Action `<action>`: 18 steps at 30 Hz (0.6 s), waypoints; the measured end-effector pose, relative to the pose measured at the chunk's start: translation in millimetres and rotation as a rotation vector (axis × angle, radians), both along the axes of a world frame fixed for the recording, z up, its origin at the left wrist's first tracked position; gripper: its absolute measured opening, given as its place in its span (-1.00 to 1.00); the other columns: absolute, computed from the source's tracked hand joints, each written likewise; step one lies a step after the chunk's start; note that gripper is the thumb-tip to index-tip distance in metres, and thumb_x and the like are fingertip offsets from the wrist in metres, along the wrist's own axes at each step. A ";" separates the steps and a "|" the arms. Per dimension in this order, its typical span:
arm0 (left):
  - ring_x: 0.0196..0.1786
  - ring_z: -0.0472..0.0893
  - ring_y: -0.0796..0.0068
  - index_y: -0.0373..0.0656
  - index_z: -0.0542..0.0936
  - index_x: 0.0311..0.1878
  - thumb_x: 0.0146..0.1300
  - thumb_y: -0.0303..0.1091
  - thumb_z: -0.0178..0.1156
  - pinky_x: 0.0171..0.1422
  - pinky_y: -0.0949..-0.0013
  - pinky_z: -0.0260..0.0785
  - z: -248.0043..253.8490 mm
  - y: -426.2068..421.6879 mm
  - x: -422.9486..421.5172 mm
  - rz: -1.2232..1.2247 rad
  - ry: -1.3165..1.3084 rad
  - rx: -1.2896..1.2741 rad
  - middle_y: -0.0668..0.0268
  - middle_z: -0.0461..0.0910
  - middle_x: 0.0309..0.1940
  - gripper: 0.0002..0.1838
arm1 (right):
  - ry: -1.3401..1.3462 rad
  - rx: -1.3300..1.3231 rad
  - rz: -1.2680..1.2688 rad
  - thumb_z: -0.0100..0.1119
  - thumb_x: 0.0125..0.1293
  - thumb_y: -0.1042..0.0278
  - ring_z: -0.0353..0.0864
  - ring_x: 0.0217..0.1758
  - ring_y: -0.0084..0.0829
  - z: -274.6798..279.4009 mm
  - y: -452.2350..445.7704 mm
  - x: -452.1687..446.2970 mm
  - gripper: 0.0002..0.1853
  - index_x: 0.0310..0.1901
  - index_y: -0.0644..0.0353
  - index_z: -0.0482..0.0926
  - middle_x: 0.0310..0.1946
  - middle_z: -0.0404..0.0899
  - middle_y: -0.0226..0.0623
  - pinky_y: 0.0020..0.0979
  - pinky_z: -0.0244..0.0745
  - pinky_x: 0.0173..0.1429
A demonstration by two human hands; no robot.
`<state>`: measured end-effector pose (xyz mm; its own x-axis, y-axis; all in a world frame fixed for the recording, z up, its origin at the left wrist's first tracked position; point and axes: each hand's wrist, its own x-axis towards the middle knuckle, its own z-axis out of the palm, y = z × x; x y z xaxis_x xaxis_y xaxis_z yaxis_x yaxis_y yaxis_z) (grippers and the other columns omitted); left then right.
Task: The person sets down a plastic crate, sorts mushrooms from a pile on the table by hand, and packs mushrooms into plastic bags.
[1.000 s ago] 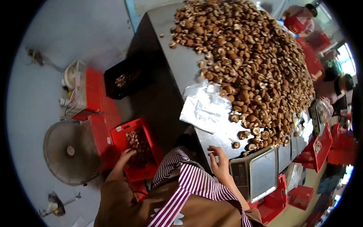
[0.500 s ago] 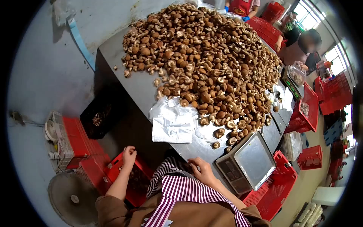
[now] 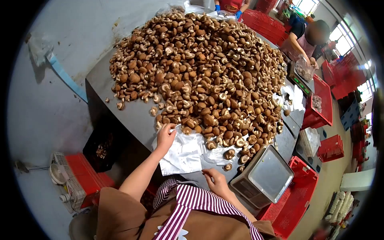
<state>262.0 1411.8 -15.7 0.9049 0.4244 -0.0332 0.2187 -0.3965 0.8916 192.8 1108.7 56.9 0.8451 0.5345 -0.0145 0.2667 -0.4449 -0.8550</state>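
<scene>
Head view: steel table (image 3: 134, 114) w/ a big mushroom pile (image 3: 208, 76) over most of it. Red crate (image 3: 294, 208) sits beside our weighing scale (image 3: 269, 176), which is at the near edge. White plastic (image 3: 182, 160), looks like flattened bags, lies on the tabletop btwn pile and us, L of that scale. L hand (image 3: 165, 140) is at its upper edge, fingers bent; can't tell if they're gripping. R hand (image 3: 217, 180) is by its lower R corner, loosely curled, nothing seen in it. Step in hand, we'd judge: getting hold of the plastic. Next move calls for a thin pinch on 1 layer w/o dragging the rest.

Counts, big to small: table, 1; pile, 1, too many mushrooms to no.; co-workers, 2, one (image 3: 298, 44) at the far scale (image 3: 301, 84), one (image 3: 231, 5) at top of view; crate by our scale, 1, others beyond uncounted; scales, 2; plastic, 1 heap, layers unclear; our hands, 2; stray mushroom (image 3: 107, 99) off pile's L end, 1.
</scene>
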 end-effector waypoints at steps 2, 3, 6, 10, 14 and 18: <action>-0.21 0.69 0.28 -0.21 0.60 0.01 0.27 -0.45 0.25 -0.09 0.27 0.51 2.1 6.2 29.0 -0.037 0.022 0.160 0.19 0.58 -0.02 -0.76 | 0.006 -0.011 -0.031 0.17 0.36 0.49 0.67 -0.21 -0.02 -0.4 3.8 9.3 -0.83 -0.05 0.25 0.64 -0.22 0.65 -0.07 -0.21 0.56 -0.15; -0.12 0.68 0.19 -0.19 0.58 0.05 0.28 -0.43 0.26 -0.01 0.21 0.51 -0.2 10.1 42.6 -0.057 0.084 0.173 0.18 0.49 0.08 -0.72 | 0.047 -0.028 -0.062 0.16 0.36 0.52 0.70 -0.17 -0.11 -3.7 4.0 11.3 -0.81 -0.03 0.27 0.63 -0.19 0.67 -0.08 -0.27 0.58 -0.12; -0.08 0.66 0.12 -0.17 0.54 0.10 0.28 -0.41 0.26 0.01 0.17 0.53 -10.3 17.5 74.5 -0.129 0.078 0.554 0.18 0.48 0.09 -0.67 | 0.084 -0.037 -0.125 0.15 0.37 0.55 0.73 -0.14 -0.20 -12.7 8.6 17.5 -0.79 0.00 0.30 0.61 -0.19 0.68 -0.10 -0.34 0.59 -0.10; -0.04 0.63 0.04 -0.12 0.50 0.13 0.27 -0.40 0.28 0.05 0.07 0.52 -19.5 24.9 104.1 -0.338 0.284 0.676 0.16 0.45 0.13 -0.63 | 0.049 -0.089 -0.121 0.15 0.37 0.53 0.73 -0.14 -0.20 -14.1 21.0 26.5 -0.79 0.01 0.29 0.62 -0.18 0.68 -0.10 -0.33 0.59 -0.12; -0.24 0.65 0.21 -0.24 0.56 -0.10 0.35 -0.36 0.20 -0.21 0.24 0.49 -22.0 30.5 109.3 -0.220 0.120 0.286 0.23 0.63 -0.18 -0.84 | 0.067 -0.012 -0.216 0.19 0.35 0.47 0.67 -0.24 -0.06 -22.9 33.9 30.5 -0.82 -0.05 0.23 0.64 -0.26 0.64 -0.07 -0.22 0.55 -0.19; -0.55 0.48 0.64 -0.23 0.54 -0.25 0.46 -0.18 0.14 -0.46 0.52 0.26 8.9 28.1 108.8 -0.212 0.249 -0.615 0.35 0.63 -0.39 -0.72 | 0.082 -0.015 -0.236 0.19 0.35 0.45 0.67 -0.24 -0.05 -26.4 35.9 38.8 -0.82 -0.05 0.23 0.64 -0.25 0.65 -0.07 -0.21 0.55 -0.19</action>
